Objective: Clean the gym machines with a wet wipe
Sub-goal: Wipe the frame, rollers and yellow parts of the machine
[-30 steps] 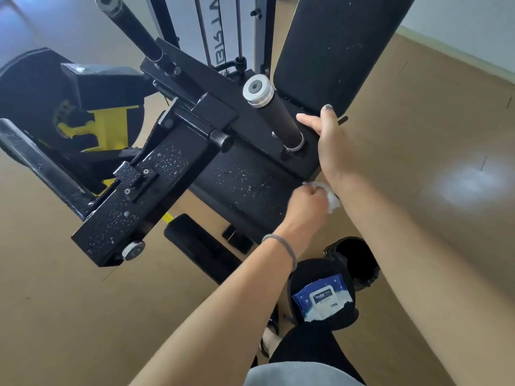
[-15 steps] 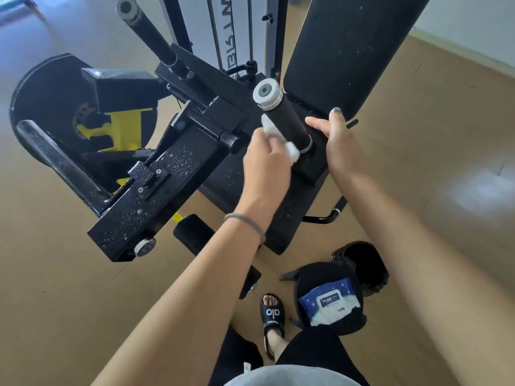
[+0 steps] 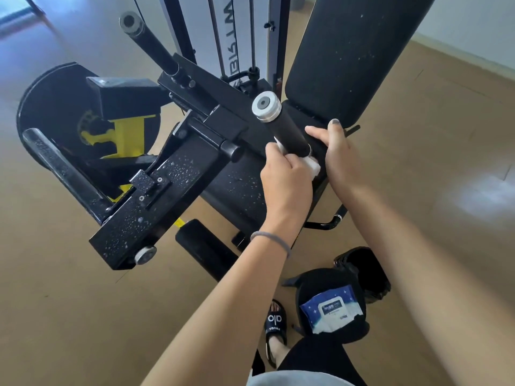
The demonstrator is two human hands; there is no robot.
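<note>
The black gym machine (image 3: 178, 174) fills the left and middle of the view, and everything else is placed against it. At its far left sits a round black disc with a yellow part (image 3: 125, 135) inside, and a black bar (image 3: 61, 174) slants down in front of that. A flat black arm speckled with white spots runs from the machine's lower left up toward its middle. Behind the machine stands a white panel (image 3: 206, 37) with cables. In the middle of the machine a black handle with a silver cap (image 3: 266, 105) points up toward the camera. The left hand (image 3: 287, 179), with a grey band (image 3: 269, 238) on its wrist, has its fingers curled around the base of that handle and presses a white wet wipe (image 3: 395, 165) against it. Just right of the handle, the right hand (image 3: 338, 154) lies with straight fingers on the machine's black seat. The black back pad (image 3: 351, 57) rises above that hand. On the floor below the machine's right side, a blue pack of wipes (image 3: 331, 310) rests on a black stool (image 3: 354, 332), beside a foot in a black sandal (image 3: 274, 324)
</note>
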